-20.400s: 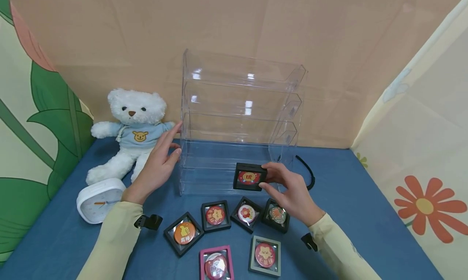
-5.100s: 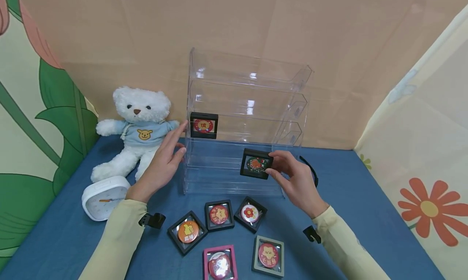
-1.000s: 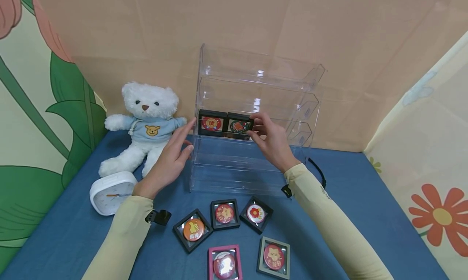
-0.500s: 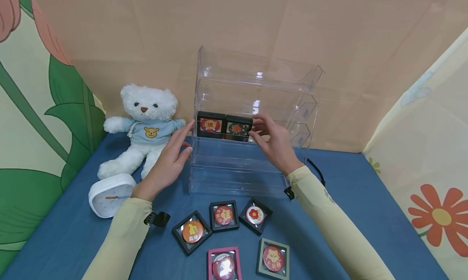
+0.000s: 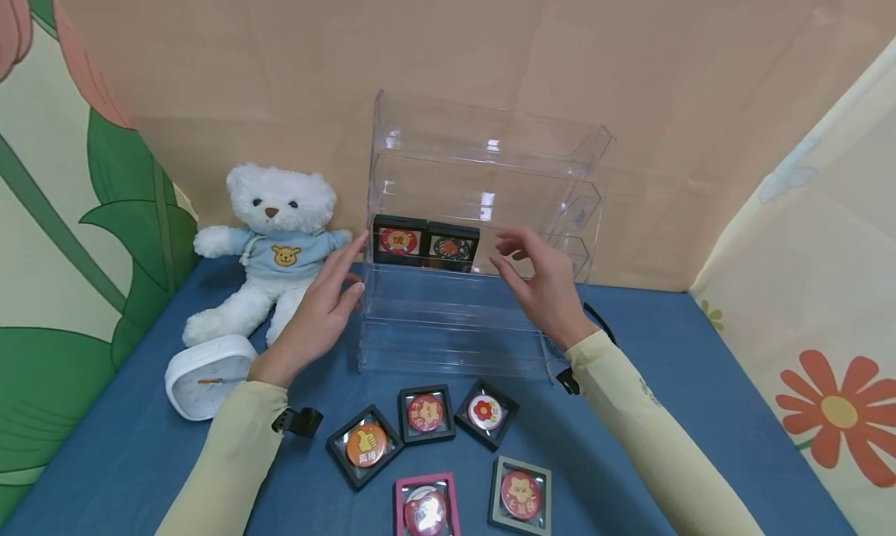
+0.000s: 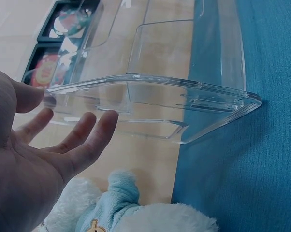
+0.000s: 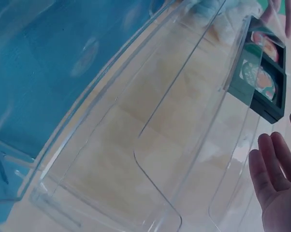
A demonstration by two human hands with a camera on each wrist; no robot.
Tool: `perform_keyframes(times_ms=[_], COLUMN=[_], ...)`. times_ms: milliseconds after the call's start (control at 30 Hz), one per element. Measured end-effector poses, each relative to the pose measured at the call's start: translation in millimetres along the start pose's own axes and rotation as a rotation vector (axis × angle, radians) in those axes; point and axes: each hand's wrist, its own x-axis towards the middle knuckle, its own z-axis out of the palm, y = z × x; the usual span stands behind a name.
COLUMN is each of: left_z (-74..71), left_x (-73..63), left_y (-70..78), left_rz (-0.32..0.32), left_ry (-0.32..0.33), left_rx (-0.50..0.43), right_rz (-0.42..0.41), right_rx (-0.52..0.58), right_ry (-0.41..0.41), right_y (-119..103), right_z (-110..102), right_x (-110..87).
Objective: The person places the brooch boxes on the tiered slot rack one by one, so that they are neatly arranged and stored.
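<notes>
A clear acrylic tiered rack (image 5: 483, 178) stands against the back wall. On one of its middle tiers, two black-framed badge boxes sit side by side at the left: a red badge box (image 5: 400, 241) and a green badge box (image 5: 453, 246). My left hand (image 5: 315, 310) touches the rack's left side with its fingertips, fingers extended. My right hand (image 5: 542, 287) is just right of the green badge box, fingers loosely bent and holding nothing; the right wrist view shows a gap between its fingertips (image 7: 264, 145) and the box.
On the blue cloth before the rack lie three black-framed boxes, including an orange badge box (image 5: 366, 446), plus a pink-framed box (image 5: 425, 506) and a grey-green-framed box (image 5: 520, 495). A white teddy bear (image 5: 280, 248) and a white clock (image 5: 210, 376) stand at left. A black cable (image 5: 599, 323) lies behind right.
Since about twenty seconds ago, both badge boxes have come onto the rack's tier. In the last half second my right hand has let go of the green badge box and moved right.
</notes>
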Motion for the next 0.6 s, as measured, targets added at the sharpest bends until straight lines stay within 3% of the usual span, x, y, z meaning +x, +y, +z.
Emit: perform_keyframes(times_ms=[200,600], left_z=[-0.2,0.3], left_x=[0.0,-0.1], left_y=[-0.7,-0.5], left_rz=[-0.001,-0.007], left_ry=[0.005,0.004], left_rx=[0.001,0.006], right_rz=[-0.038,-0.001], right_rx=[-0.003,-0.027], right_ry=[-0.011,-0.119], right_y=[-4,-10], right_z=[-10,-21], right_x=[-11.5,-42.4])
